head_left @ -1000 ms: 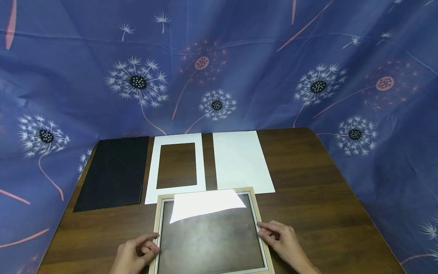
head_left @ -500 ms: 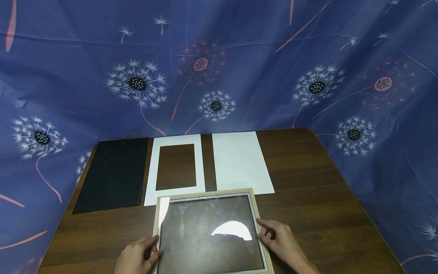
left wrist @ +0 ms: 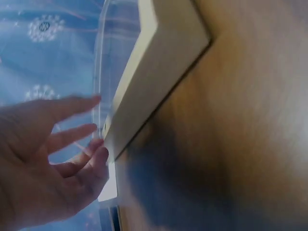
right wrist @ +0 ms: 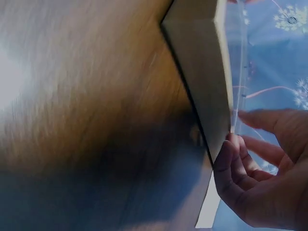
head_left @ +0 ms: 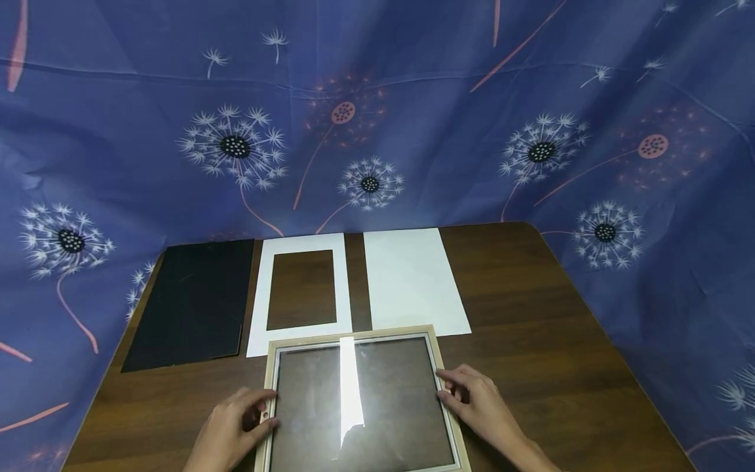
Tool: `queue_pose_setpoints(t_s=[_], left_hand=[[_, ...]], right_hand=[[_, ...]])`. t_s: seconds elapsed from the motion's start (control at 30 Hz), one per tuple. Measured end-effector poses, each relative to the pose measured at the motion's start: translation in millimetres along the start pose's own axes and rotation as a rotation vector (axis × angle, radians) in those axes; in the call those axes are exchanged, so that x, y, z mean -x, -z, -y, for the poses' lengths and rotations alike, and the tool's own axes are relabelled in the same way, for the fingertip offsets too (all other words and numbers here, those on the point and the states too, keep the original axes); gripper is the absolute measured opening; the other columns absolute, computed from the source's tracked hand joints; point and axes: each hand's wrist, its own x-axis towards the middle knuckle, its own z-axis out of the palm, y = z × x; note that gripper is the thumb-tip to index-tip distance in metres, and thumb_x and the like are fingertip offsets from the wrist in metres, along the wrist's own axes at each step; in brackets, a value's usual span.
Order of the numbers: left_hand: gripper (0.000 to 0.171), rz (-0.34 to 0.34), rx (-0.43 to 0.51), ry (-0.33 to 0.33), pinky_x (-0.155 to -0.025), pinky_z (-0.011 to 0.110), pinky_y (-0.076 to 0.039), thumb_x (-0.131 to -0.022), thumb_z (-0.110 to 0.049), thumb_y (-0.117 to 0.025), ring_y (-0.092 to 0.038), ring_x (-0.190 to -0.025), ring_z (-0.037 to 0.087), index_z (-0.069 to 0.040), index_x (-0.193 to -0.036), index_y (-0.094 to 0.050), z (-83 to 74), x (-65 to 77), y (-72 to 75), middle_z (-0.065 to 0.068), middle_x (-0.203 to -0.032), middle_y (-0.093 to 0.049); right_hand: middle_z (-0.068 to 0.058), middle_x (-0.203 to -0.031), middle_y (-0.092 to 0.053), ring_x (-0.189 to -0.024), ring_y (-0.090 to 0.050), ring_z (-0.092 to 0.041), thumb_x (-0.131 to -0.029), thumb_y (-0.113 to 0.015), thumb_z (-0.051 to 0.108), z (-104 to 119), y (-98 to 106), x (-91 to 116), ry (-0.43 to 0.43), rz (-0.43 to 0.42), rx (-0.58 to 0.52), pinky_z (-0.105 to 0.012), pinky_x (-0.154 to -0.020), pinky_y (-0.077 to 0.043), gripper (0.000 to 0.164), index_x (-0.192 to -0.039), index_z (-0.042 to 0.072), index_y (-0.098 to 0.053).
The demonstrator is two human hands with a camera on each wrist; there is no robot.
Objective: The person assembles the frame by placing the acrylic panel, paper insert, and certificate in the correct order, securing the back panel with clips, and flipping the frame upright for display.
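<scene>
A light wooden picture frame (head_left: 436, 349) lies on the table with its outer side showing in the left wrist view. Just above its rim is a clear sheet (head_left: 395, 400), catching a narrow white reflection near its middle. My left hand (head_left: 227, 426) holds the sheet's left edge, index finger and thumb spread along it. On the opposite edge, my right hand (head_left: 480, 400) pinches the sheet between thumb and fingers. From the right wrist view, the sheet's thin edge (right wrist: 242, 72) stands slightly off the wooden side (right wrist: 199, 62). The near end of the frame is cut off below.
Behind the frame, a black board (head_left: 189, 301), a white mat with a rectangular window (head_left: 256, 308) and a plain white sheet (head_left: 413, 282) lie side by side. The brown wooden table (head_left: 542, 341) ends at a blue dandelion-print cloth (head_left: 425, 131).
The white reflection on the clear sheet has changed from a broad patch to a narrow upright strip. The left hand has shifted slightly up along the edge; the right hand also moved slightly up.
</scene>
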Motion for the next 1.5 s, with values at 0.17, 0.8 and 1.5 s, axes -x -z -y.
queue_pose_setpoints(t_s=[0.17, 0.8, 1.5], left_hand=[[0.076, -0.057, -0.084, -0.197, -0.077, 0.048, -0.047, -0.068, -0.043, -0.082, -0.051, -0.104, 0.025, -0.015, -0.133, -0.056, 16.6, -12.5, 0.4, 0.008, -0.122, -0.054], [0.113, 0.099, -0.139, -0.203, -0.076, 0.054, -0.050, -0.051, -0.049, -0.089, -0.041, -0.120, 0.036, -0.016, -0.146, -0.038, 19.1, -47.7, 10.0, 0.015, -0.135, -0.042], [0.084, 0.128, -0.018, -0.204, -0.085, 0.051, -0.044, -0.053, -0.036, -0.092, -0.041, -0.116, 0.032, -0.019, -0.126, -0.053, 13.8, -66.9, 5.7, 0.009, -0.127, -0.044]], right_hand=[[0.007, -0.083, -0.050, -0.067, -0.045, -0.004, -0.073, -0.082, 0.020, -4.4, -3.3, -8.2, 0.043, 0.025, 0.086, -0.015, -0.058, -0.039, 0.050, -0.117, 0.003, -0.066], [-0.014, -0.122, -0.051, -0.109, -0.047, -0.031, -0.071, -0.081, 0.043, -18.5, -5.6, -61.2, 0.236, 0.057, 0.298, -0.048, -0.085, -0.043, 0.067, -0.127, 0.012, -0.060], [-0.002, -0.117, -0.052, -0.107, -0.041, -0.021, -0.060, -0.089, 0.036, -15.1, -15.4, -83.8, 0.147, 0.210, 0.049, -0.044, -0.088, -0.037, 0.059, -0.108, 0.017, -0.063]])
